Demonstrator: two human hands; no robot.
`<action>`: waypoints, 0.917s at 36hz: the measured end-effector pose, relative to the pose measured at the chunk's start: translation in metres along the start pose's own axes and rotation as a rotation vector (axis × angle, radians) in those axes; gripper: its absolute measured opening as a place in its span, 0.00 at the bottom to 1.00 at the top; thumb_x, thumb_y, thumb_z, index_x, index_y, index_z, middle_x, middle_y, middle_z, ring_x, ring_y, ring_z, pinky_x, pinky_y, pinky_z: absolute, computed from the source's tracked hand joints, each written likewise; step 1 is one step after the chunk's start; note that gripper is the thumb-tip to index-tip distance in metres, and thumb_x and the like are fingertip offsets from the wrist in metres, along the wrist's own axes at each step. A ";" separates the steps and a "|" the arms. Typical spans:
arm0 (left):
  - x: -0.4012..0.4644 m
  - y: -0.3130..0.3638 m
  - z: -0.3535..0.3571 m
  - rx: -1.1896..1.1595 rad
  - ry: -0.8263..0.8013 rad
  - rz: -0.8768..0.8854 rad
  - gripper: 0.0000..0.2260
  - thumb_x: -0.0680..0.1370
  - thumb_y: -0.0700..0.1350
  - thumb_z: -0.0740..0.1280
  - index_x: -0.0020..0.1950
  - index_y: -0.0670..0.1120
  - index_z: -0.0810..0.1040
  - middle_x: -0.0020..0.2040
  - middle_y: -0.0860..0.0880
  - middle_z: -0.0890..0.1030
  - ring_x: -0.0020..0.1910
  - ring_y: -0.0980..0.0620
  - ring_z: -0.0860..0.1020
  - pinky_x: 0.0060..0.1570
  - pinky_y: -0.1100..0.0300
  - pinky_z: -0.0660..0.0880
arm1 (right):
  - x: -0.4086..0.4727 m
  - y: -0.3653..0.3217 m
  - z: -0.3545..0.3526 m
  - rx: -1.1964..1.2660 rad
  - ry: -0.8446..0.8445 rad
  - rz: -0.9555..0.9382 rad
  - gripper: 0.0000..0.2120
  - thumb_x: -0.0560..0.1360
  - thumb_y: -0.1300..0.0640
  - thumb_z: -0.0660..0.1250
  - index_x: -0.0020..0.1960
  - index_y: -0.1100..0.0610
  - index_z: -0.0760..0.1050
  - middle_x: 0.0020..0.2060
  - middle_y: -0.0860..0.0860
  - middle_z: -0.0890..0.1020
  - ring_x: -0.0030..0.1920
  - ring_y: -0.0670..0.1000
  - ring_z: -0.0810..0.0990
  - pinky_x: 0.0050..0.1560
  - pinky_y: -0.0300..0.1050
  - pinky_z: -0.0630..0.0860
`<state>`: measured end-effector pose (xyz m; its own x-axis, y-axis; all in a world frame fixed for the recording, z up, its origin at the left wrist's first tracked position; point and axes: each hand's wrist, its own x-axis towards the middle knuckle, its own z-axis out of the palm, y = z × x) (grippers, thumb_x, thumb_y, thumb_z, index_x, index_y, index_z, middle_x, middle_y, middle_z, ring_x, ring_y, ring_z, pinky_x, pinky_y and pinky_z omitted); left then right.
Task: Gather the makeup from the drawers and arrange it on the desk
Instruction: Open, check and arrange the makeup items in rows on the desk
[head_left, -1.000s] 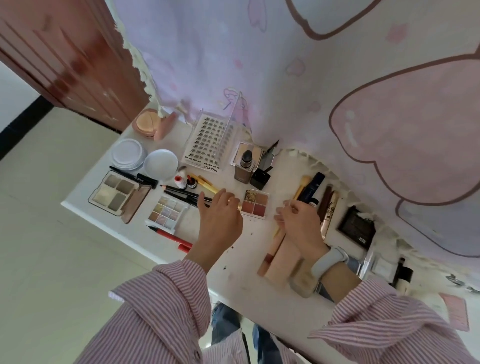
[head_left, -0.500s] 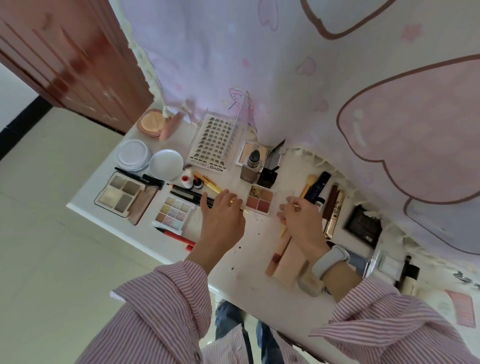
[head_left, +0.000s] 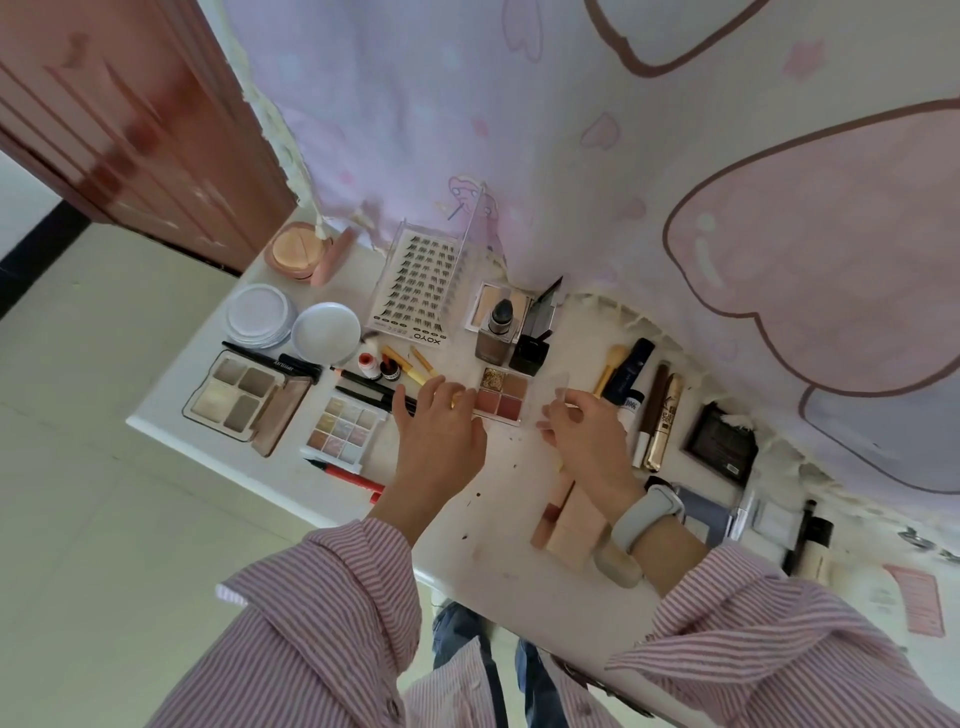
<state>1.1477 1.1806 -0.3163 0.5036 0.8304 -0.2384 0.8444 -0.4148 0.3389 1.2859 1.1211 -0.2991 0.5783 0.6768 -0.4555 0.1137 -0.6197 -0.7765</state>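
While the left hand (head_left: 441, 431) still rests with loose fingers beside the quad palette (head_left: 503, 397) on the desk (head_left: 519, 571), the right hand (head_left: 587, 441) has now lifted, pinching a clear lid (head_left: 560, 391).

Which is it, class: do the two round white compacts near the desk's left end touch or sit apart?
Touching: in the head view the right compact overlaps the left compact's rim, no desk showing between.

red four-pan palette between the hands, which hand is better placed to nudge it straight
Left, probably. The left hand lies open right beside the red four-pan palette, fingers by its near corner. The right hand pinches a clear lid, so it is occupied.
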 end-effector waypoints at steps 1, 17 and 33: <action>0.000 0.001 0.000 -0.006 0.005 -0.004 0.18 0.80 0.47 0.55 0.70 0.48 0.67 0.68 0.50 0.69 0.73 0.50 0.56 0.71 0.41 0.42 | 0.000 0.002 -0.001 -0.020 -0.003 -0.007 0.13 0.79 0.58 0.58 0.61 0.61 0.73 0.48 0.53 0.80 0.49 0.53 0.80 0.56 0.54 0.76; -0.057 0.043 0.038 -0.158 0.189 0.003 0.15 0.70 0.37 0.70 0.56 0.43 0.79 0.56 0.43 0.80 0.57 0.42 0.77 0.55 0.46 0.73 | 0.017 0.023 -0.060 -0.502 0.171 -0.326 0.15 0.78 0.61 0.57 0.63 0.61 0.72 0.53 0.58 0.79 0.52 0.55 0.77 0.51 0.47 0.73; -0.071 0.046 0.056 -0.138 0.088 -0.045 0.18 0.75 0.39 0.66 0.64 0.46 0.75 0.68 0.46 0.72 0.70 0.44 0.66 0.67 0.47 0.62 | 0.059 0.025 -0.061 -0.933 0.206 -0.284 0.17 0.75 0.53 0.60 0.63 0.55 0.70 0.50 0.63 0.78 0.51 0.63 0.74 0.47 0.52 0.72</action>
<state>1.1605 1.0816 -0.3343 0.4427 0.8789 -0.1775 0.8295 -0.3263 0.4532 1.3725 1.1213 -0.3188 0.5500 0.8210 -0.1530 0.8079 -0.5695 -0.1515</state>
